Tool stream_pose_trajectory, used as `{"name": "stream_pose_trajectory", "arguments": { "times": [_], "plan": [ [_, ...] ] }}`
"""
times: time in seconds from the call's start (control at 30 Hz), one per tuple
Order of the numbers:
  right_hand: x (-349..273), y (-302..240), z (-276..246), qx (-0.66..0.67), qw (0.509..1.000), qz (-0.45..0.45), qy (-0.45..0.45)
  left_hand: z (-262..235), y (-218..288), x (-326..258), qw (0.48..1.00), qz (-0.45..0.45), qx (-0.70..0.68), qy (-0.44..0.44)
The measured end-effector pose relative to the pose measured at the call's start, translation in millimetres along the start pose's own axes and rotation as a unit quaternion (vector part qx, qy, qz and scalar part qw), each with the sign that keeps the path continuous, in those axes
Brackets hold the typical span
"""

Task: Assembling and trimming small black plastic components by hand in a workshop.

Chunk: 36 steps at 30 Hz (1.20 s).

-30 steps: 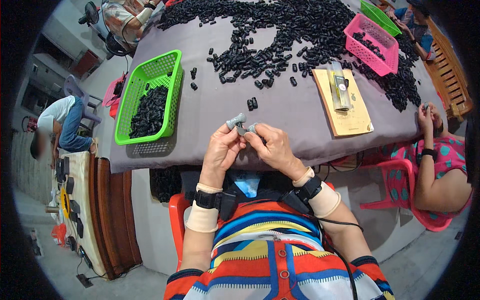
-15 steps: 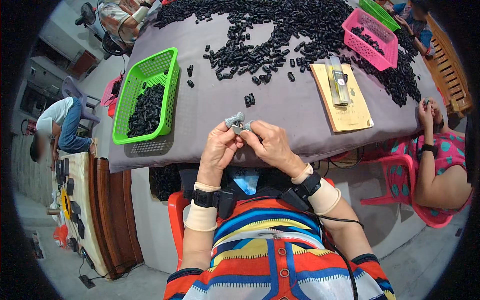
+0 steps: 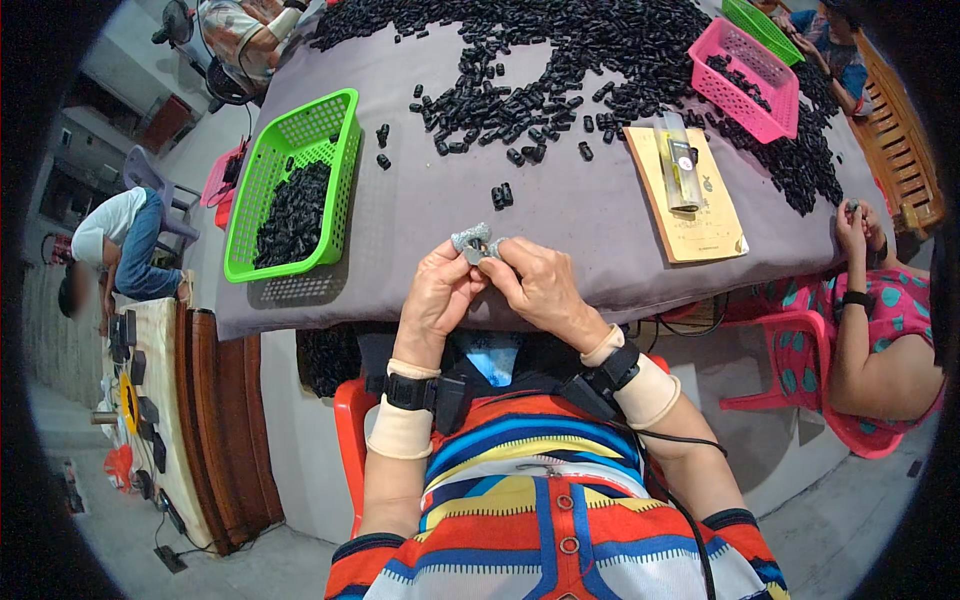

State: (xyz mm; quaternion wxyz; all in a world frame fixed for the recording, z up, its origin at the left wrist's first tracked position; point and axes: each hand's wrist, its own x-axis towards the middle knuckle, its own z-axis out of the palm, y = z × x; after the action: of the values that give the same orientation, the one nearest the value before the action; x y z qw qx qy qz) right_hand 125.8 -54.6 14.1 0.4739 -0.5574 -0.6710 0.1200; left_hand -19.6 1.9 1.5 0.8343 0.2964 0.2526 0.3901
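My left hand [image 3: 436,287] and my right hand [image 3: 541,284] meet just over the near edge of the table. Both are closed, fingertips pinched together on a small grey and dark piece [image 3: 476,254]; its kind is too small to make out. Grey speckled coverings wrap fingertips of both hands. Two small black cylindrical plastic parts [image 3: 502,195] lie side by side on the cloth just beyond my hands. Off to the left, a green plastic basket [image 3: 350,140] holds a heap of similar black parts [image 3: 292,215].
A large spread of black parts [image 3: 560,70] covers the far table. A yellow notebook [image 3: 705,235] with a clear plastic holder [image 3: 680,165] lies at right, below a pink basket [image 3: 780,125]. Another person's hands [image 3: 858,225] work at the right edge. Grey cloth [image 3: 420,195] covers the table.
My fingers have shifted slightly around the small piece, which has turned a little between them. Otherwise the scene looks the same, with a slight shift of the view.
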Motion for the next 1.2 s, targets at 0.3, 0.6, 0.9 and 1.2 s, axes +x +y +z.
{"name": "stream_pose_trajectory", "arguments": {
  "times": [0.3, 0.6, 0.9, 1.2],
  "plan": [
    [1.2, -1.1, -0.7, -0.001, 1.0, 0.005, 0.004, -10.2, -4.4, 1.8, 0.999, 0.003, -0.008, -0.041],
    [1.4, -2.4, -3.3, 0.007, 1.0, -0.003, -0.006, -5.2, -1.3, -0.2, 1.0, 0.002, -0.013, -0.016],
    [1.6, -2.1, -5.3, 0.004, 1.0, -0.008, -0.017, -10.6, -2.1, 0.1, 0.999, -0.005, -0.005, -0.04],
    [1.1, -1.3, -3.0, 0.003, 1.0, -0.011, -0.015, -6.0, -0.9, -1.6, 0.999, -0.002, -0.012, -0.039]
  ]
}}
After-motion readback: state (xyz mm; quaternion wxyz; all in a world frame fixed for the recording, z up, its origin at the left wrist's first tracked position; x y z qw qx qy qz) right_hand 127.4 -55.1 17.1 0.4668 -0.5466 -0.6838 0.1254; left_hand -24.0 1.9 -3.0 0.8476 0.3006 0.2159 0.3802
